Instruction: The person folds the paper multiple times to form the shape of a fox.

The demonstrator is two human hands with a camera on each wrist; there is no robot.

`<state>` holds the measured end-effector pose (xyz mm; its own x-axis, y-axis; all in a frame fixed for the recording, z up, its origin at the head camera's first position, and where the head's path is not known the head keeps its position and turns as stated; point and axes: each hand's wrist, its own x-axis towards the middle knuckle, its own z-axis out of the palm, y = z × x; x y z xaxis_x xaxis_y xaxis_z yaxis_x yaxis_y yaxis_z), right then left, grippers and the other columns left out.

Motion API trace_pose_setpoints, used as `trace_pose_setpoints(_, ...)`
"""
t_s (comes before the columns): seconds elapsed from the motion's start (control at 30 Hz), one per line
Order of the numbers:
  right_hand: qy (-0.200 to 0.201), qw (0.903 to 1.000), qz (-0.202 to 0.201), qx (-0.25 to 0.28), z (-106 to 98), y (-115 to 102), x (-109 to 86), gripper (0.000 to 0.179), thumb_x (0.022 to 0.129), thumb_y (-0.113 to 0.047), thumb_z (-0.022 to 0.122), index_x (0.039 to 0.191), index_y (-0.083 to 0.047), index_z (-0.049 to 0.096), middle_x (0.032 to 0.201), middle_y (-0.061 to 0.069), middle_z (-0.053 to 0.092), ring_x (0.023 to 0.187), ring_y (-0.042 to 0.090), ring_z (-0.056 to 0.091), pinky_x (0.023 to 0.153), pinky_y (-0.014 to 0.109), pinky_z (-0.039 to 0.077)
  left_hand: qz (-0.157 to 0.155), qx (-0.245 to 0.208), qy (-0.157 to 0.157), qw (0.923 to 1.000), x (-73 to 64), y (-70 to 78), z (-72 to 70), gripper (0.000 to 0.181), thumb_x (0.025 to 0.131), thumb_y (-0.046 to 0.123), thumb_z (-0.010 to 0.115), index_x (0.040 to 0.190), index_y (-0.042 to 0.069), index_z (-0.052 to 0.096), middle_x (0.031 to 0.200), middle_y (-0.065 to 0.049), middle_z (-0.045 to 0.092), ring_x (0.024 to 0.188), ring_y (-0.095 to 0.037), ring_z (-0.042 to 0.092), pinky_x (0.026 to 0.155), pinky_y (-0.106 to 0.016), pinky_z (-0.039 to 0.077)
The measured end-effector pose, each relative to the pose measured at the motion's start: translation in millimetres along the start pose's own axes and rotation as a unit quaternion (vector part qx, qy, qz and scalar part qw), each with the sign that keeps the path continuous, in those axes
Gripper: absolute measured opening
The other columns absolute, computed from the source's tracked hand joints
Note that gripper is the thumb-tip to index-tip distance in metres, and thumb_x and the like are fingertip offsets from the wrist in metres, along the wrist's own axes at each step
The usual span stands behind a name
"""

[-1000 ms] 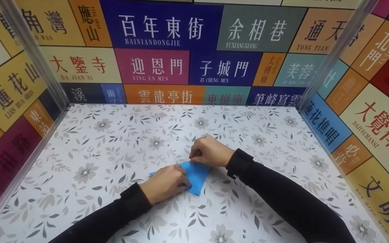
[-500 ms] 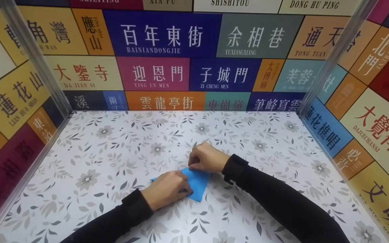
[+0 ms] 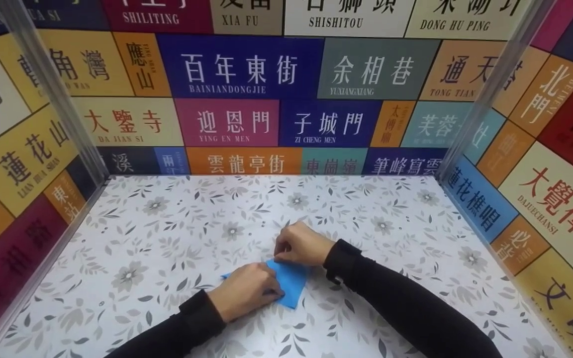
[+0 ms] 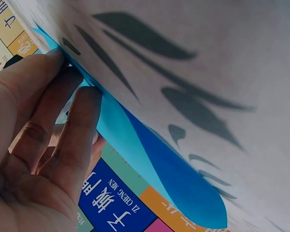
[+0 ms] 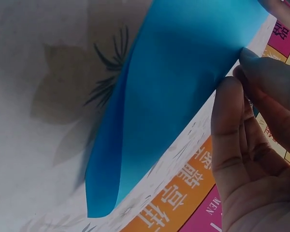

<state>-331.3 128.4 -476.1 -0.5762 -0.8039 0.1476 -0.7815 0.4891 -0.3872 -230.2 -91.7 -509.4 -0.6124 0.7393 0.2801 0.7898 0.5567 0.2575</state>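
A folded sheet of blue paper (image 3: pixel 290 282) lies on the flower-patterned table between the two hands. The left hand (image 3: pixel 247 289) covers its left part, leaving only a small blue tip showing past the knuckles. Up close in the left wrist view, the left fingertips (image 4: pixel 89 91) hold the sheet down near its edge, and a darker blue layer shows along a curved fold. At the far edge, the right hand (image 3: pixel 302 244) pinches the paper between thumb and fingers. In the right wrist view the blue sheet (image 5: pixel 183 72) slants away from these fingers, its other end rolled over.
The white tabletop (image 3: pixel 167 228) carries a grey leaf and flower print. Panels with Chinese lettering form a back wall (image 3: pixel 237 67) and two side walls, with clear strips (image 3: pixel 62 109) at the corners. Black sleeves (image 3: pixel 406 303) cover both arms.
The head view has tilted up, so wall, table and hands all sit lower in it. Both hands keep about the same place on the blue paper.
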Motion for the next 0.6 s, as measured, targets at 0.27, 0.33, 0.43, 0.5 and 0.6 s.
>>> trace_pose_setpoints(0.27, 0.005, 0.9998, -0.017, -0.001, 5.3, 3.5, 3.8, 0.006, 0.097, -0.013, 0.094, 0.096, -0.009, 0.089, 0.089, 0.006, 0.088, 0.080, 0.021, 0.081, 0.074, 0.023, 0.061, 0.014, 0.005, 0.024, 0.9996, -1.4, -0.6, -0.1, 0.009, 0.094, 0.014, 0.096, 0.099, 0.020, 0.094, 0.092, 0.004, 0.082, 0.088, -0.013, 0.079, 0.084, -0.026, 0.066)
trace_pose_setpoints(0.33, 0.003, 0.9999, -0.016, 0.002, 6.3, 5.4, 5.1, 0.007, 0.097, -0.013, 0.094, 0.096, -0.009, 0.089, 0.090, 0.006, 0.088, 0.080, 0.021, 0.081, 0.074, 0.023, 0.062, 0.014, 0.005, 0.025, 0.9996, -1.1, -0.9, -0.5, 0.009, 0.094, 0.014, 0.096, 0.099, 0.020, 0.094, 0.092, 0.004, 0.082, 0.088, -0.013, 0.079, 0.084, -0.026, 0.066)
trace_pose_setpoints(0.43, 0.002, 0.9999, -0.009, 0.006, 8.5, 8.1, 6.6, 0.007, 0.097, -0.013, 0.094, 0.097, -0.008, 0.088, 0.090, 0.006, 0.088, 0.080, 0.020, 0.081, 0.075, 0.023, 0.062, 0.005, 0.004, 0.016, 0.9999, -0.4, -0.6, -0.8, 0.008, 0.095, 0.017, 0.096, 0.101, 0.021, 0.094, 0.095, 0.004, 0.083, 0.090, -0.012, 0.079, 0.086, -0.026, 0.067)
trace_pose_setpoints(0.5, -0.001, 1.0000, -0.004, 0.008, 9.9, 9.6, 7.5, 0.007, 0.097, -0.013, 0.094, 0.097, -0.008, 0.089, 0.090, 0.007, 0.088, 0.080, 0.020, 0.081, 0.075, 0.023, 0.062, 0.001, 0.000, 0.011, 0.9999, -0.1, -0.3, -0.9, 0.007, 0.096, 0.018, 0.096, 0.102, 0.021, 0.094, 0.095, 0.004, 0.084, 0.090, -0.011, 0.080, 0.087, -0.025, 0.067)
trace_pose_setpoints(0.6, -0.002, 0.9999, 0.005, 0.013, 11.8, 11.2, 9.5, 0.007, 0.097, -0.012, 0.094, 0.096, -0.008, 0.089, 0.090, 0.007, 0.088, 0.079, 0.020, 0.080, 0.075, 0.022, 0.061, -0.001, -0.003, 0.010, 0.9999, -0.2, 0.0, -0.9, 0.007, 0.096, 0.018, 0.096, 0.102, 0.021, 0.094, 0.094, 0.005, 0.084, 0.089, -0.011, 0.079, 0.086, -0.025, 0.066)
